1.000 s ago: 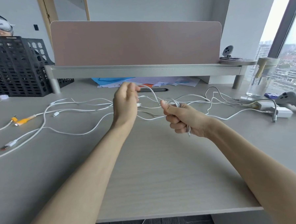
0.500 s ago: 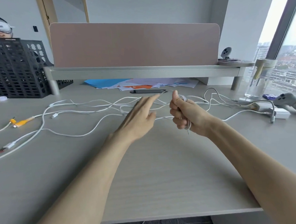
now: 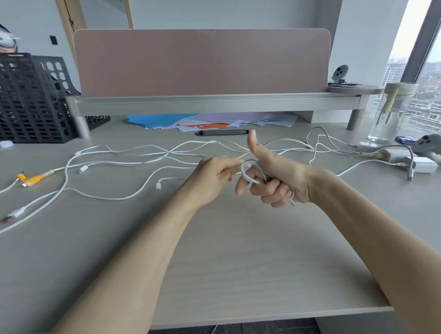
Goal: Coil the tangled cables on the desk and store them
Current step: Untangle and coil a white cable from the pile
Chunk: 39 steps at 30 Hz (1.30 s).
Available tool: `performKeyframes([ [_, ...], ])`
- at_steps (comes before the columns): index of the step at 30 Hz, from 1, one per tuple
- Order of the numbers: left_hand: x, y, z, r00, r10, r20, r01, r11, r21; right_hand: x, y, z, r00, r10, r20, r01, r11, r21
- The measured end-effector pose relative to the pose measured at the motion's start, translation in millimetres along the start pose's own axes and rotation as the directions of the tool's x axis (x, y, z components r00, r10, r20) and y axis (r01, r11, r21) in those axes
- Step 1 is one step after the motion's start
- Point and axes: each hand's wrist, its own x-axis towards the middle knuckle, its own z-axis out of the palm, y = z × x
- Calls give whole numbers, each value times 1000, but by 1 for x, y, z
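Observation:
Several white cables (image 3: 127,162) lie tangled across the middle of the grey desk (image 3: 219,256). My right hand (image 3: 273,179) holds a small white coil (image 3: 251,171) wound around its curled fingers, thumb pointing up. A plug end sticks out below the fist. My left hand (image 3: 214,174) is just left of the coil, its fingertips pinching the white cable where it runs into the loops. A loose plug end (image 3: 158,186) lies on the desk left of my left hand.
A yellow-tipped cable (image 3: 33,178) lies at the left. Black mesh crates (image 3: 24,100) stand at back left. A raised shelf (image 3: 216,103) spans the back with papers (image 3: 201,123) and a phone (image 3: 222,132) beneath. A glass jar (image 3: 390,114), white adapter (image 3: 422,165) and grey controller (image 3: 435,148) sit at right.
My left hand reached out flat over the cables, then came back to the coil with its fingers curled on the cable. My right thumb has lifted upright.

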Motion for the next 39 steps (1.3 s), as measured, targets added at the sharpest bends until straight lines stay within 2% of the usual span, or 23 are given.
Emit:
performKeyframes([
  [2, -4, -2, 2, 997, 30, 74, -38, 992, 117, 2, 1, -7, 994, 25, -104, -22, 999, 27],
  [6, -3, -1, 5, 993, 64, 103, -94, 943, 319, 4, 7, -16, 959, 42, -279, -3, 990, 141],
  [10, -5, 15, 9, 958, 239, 159, -287, 827, 484, 8, 10, -22, 913, 53, -405, 45, 972, 229],
  [14, -2, 27, 10, 871, 467, 152, -464, 682, 566, 15, 18, -25, 828, 95, -552, -20, 990, 141],
  [16, -2, 31, 14, 831, 537, 144, -516, 649, 560, 18, 21, -26, 784, 81, -616, -32, 995, 89],
  [19, -3, 40, 20, 789, 599, 138, -568, 625, 536, 21, 21, -24, 713, -50, -699, -79, 985, -151],
  [21, -1, 42, 22, 796, 597, 98, -554, 654, 515, 26, 24, -20, 729, -134, -672, -74, 960, -271],
  [23, -2, 41, 23, 834, 552, 10, -498, 745, 444, 27, 25, -15, 775, -146, -615, 29, 980, -196],
  [25, -3, 38, 19, 884, 458, -93, -407, 852, 328, 26, 25, -9, 827, -205, -524, 116, 974, -197],
  [27, -3, 34, 11, 936, 289, -200, -250, 947, 200, 25, 25, -2, 861, -227, -456, 118, 960, -255],
  [29, -2, 29, 4, 952, 115, -285, -87, 990, 107, 25, 23, 1, 883, -226, -411, 149, 966, -213],
  [31, 1, 22, 0, 948, -23, -317, 15, 999, -29, 23, 20, 3, 903, -234, -360, 191, 970, -152],
  [33, 4, 18, -2, 946, -127, -298, 71, 979, -192, 20, 18, 5, 896, -285, -340, 242, 956, -163],
  [37, 6, 24, -7, 948, -252, -192, 137, 873, -468, 14, 8, 9, 825, -366, -431, 328, 931, -162],
  [39, 5, 23, -7, 954, -282, -102, 188, 826, -532, 12, 5, 11, 796, -388, -465, 366, 920, -141],
])
